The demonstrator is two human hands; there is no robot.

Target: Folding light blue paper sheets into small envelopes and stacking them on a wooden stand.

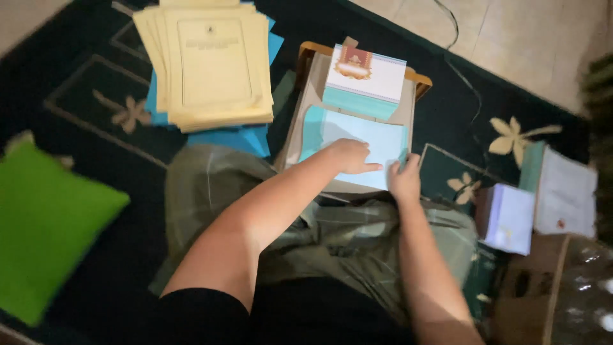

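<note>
From my remote seat, a green cushion (48, 223) lies far left, then a stack of cream folders (211, 64) on the dark rug (83, 96). My left hand (350, 156) presses flat, fingers extended, on a pale blue sheet (383, 144) atop the small table (306, 51). My right hand (405, 179) seems to pinch that sheet's right edge, though blur hides the fingertips.

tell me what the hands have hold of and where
Left hand lies flat on the light blue sheet; right hand grips its near right corner.
</note>
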